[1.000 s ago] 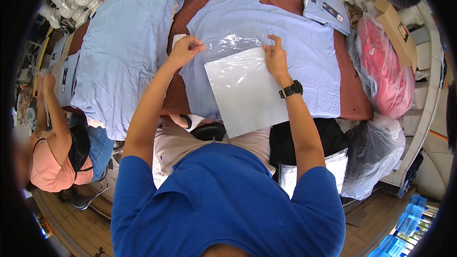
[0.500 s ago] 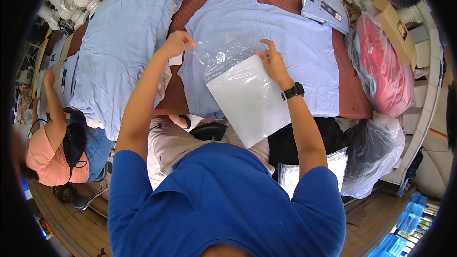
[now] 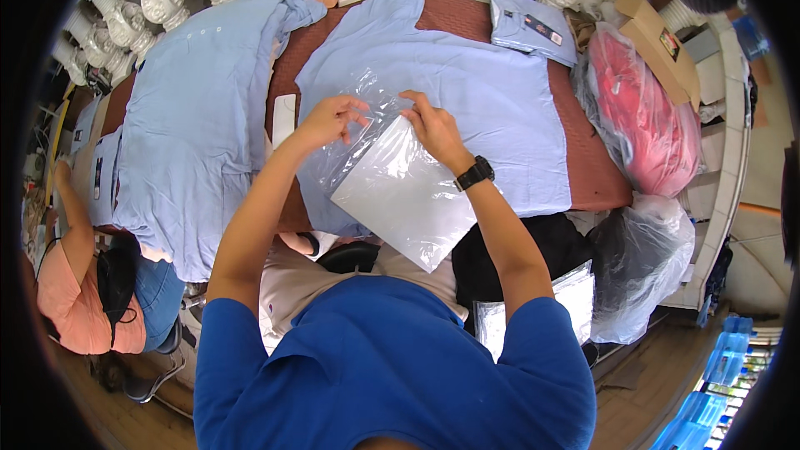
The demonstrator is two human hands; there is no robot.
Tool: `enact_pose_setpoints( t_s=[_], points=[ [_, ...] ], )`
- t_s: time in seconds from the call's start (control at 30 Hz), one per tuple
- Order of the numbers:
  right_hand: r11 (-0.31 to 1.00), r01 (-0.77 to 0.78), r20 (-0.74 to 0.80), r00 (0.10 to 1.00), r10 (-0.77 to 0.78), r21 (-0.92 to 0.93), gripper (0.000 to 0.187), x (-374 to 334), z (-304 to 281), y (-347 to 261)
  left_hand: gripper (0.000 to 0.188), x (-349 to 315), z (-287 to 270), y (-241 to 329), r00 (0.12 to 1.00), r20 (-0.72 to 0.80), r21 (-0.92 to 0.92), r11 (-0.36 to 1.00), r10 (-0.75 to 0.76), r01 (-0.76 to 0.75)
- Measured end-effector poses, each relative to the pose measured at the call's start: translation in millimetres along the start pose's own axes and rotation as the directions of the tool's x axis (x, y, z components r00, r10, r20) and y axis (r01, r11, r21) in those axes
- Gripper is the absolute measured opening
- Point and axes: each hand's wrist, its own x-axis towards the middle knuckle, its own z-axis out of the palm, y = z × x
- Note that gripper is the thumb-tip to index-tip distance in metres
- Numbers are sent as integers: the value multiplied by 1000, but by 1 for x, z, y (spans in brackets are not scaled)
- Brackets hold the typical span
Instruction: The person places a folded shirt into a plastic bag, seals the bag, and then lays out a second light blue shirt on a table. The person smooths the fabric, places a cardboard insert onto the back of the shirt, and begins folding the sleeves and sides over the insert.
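Clear plastic bag (image 3: 379,171) with a white sheet (image 3: 412,204) inside slants over a light-blue shirt (image 3: 508,108), long axis upper left to lower right. Right hand (image 3: 435,132), nearer the sheet, grips its top corner, index finger raised; left hand (image 3: 331,122), fingers parted, meets the film, hold unclear.

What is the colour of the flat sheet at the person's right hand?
The flat sheet looks pale greyish white, with shiny glare; the head view shows it best.
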Motion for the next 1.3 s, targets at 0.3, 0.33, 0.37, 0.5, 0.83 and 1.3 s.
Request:
enact_pose_setpoints(
  t_s=[0.3,0.33,0.37,0.5,0.83,1.3],
  points=[
    [999,40,18,999,-41,7,29,3,8,-18,29,10,-7,-33,972,233,-90,996,11,10],
    [999,41,27,999,-42,9,29,4,9,-18,29,9,-8,-32,968,250,-47,998,-34,47],
    [999,45,38,998,-45,14,29,5,10,-19,29,8,-9,-31,962,261,-3,996,-80,84],
    [1000,18,84,996,-17,-2,31,8,11,-22,28,2,-6,-34,971,226,-37,995,-80,91],
    [969,-200,300,942,150,145,38,18,5,-18,26,-6,-2,-19,976,216,289,956,-19,-46],
    [610,-727,678,622,390,316,33,-24,-96,78,24,-10,-31,-40,984,-150,11,996,92,-91]
  ],
)
